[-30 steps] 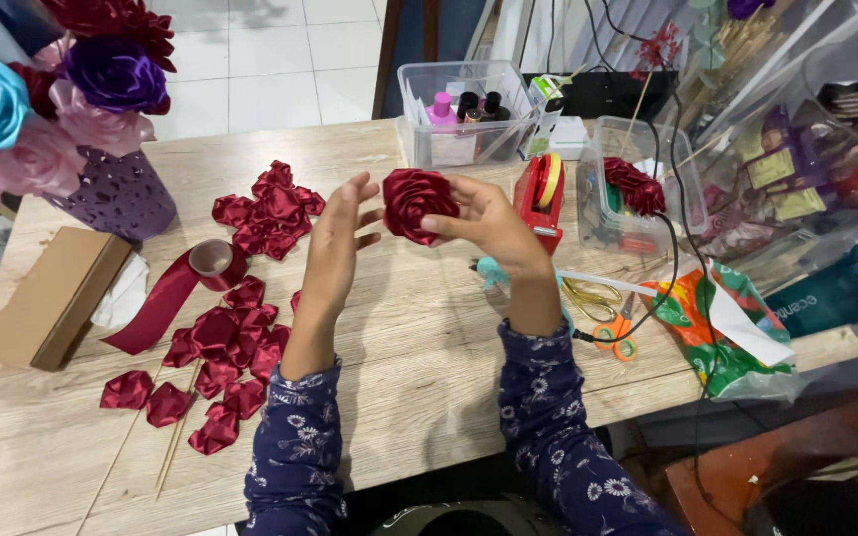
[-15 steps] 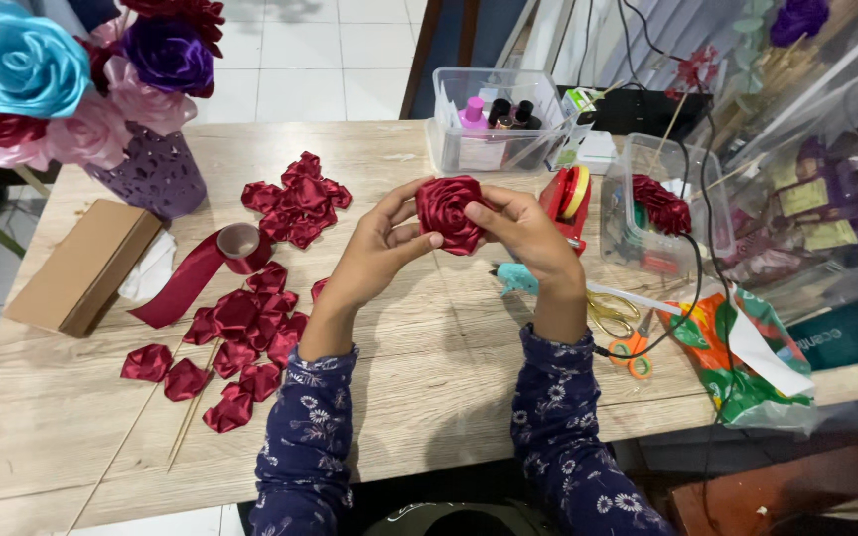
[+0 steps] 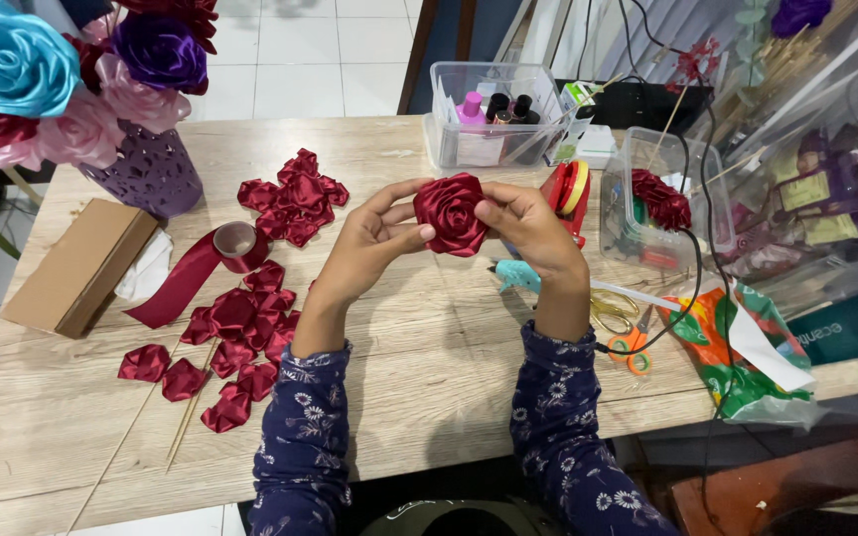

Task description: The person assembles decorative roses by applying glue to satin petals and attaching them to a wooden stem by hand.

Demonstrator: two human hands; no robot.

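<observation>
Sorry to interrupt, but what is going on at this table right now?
A person holds a dark red ribbon rose above the wooden table, with the left hand and right hand gripping it from either side. Loose red petals and a ribbon roll lie to the left; scissors to the right.

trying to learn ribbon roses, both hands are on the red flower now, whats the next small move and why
Probably pressing the outer petal flat with the thumbs. The left hand and right hand cup the red ribbon rose above the table, thumbs on its edge. Loose folded petals and the glue gun lie unheld, so the current petal seems unfinished.
</observation>
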